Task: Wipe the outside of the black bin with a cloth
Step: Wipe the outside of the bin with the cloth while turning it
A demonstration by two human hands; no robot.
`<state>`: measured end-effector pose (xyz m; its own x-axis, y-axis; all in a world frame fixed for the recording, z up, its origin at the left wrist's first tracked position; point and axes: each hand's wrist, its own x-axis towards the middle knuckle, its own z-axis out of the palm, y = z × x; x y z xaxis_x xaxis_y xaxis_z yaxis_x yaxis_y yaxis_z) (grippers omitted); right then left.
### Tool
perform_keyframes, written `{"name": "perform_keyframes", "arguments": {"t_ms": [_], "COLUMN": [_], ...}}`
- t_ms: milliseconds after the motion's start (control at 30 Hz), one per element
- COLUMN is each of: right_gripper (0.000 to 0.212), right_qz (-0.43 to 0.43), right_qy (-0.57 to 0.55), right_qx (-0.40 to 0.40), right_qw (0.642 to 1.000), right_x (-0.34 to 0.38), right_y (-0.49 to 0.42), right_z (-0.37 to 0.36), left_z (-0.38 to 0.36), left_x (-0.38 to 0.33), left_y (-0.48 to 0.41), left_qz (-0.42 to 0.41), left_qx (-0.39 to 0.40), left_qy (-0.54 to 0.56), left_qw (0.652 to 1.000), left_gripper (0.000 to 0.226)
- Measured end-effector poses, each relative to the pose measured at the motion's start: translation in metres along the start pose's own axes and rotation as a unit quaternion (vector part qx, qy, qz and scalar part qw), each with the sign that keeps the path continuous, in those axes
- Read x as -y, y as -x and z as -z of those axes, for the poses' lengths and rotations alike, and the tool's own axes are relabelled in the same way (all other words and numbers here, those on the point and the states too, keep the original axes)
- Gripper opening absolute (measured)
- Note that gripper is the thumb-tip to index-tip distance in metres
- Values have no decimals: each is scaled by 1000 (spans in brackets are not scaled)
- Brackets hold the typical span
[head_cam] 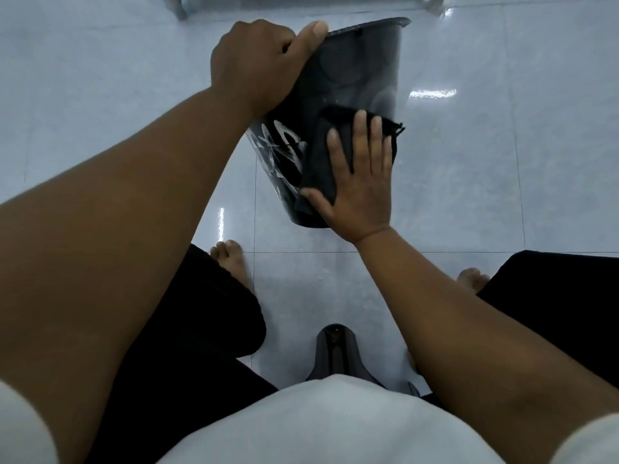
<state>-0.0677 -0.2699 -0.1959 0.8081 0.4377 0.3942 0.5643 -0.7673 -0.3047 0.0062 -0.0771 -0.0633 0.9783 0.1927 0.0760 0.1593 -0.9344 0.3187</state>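
The black bin [355, 72] stands tilted on the floor in front of me, rim away from me, with white markings low on its left side. My left hand [258, 65] grips its rim at the upper left, thumb over the edge. A black cloth [318, 162] lies flat against the bin's lower outer wall. My right hand [361, 182] presses on the cloth with its fingers spread and straight. The bin's far side and its inside are hidden.
Glossy pale floor tiles [502, 162] surround the bin. My bare feet [231, 259] and black-trousered knees sit to either side below it. A dark stool part [335, 349] shows between my legs. Metal furniture legs [177, 8] stand at the top edge.
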Motion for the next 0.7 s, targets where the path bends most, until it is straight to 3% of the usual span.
{"name": "perform_keyframes", "arguments": {"t_ms": [100,233,300,333,433,500,567,633,700], "right_gripper": [93,75,71,73,87,91,91,86,82], "right_qz": [-103,-354,-400,-384,-241,-134,-33,57,88], "right_qy": [-145,-364,-376,-358,-217,-102,-35,-10,-3], "right_qx": [15,26,18,5,-35,-37,-13,10,15], "right_qw": [984,861,836,851,945,985,999,998,996], "right_x": [-25,-39,-37,-32,-3,9,14,19,24], "right_y": [23,-3,-41,-58,-77,-69,-54,-37,-19], "right_z": [-9,1,10,15,20,18,13,6,-1], "left_z": [-1,-1,0,0,7,20,32,30,22], "left_x": [1,1,2,4,10,11,3,-14,-30], "left_y": [-3,-2,-1,0,1,-2,-9,-18,-21], "left_qz": [10,4,8,11,35,55,63,19,-38], "left_qx": [0,2,9,14,48,118,175,167,153], "left_qy": [18,25,41,49,92,120,110,85,35], "left_qw": [1000,1000,999,999,994,984,976,982,987], "left_gripper": [70,68,67,67,64,56,47,41,43]}}
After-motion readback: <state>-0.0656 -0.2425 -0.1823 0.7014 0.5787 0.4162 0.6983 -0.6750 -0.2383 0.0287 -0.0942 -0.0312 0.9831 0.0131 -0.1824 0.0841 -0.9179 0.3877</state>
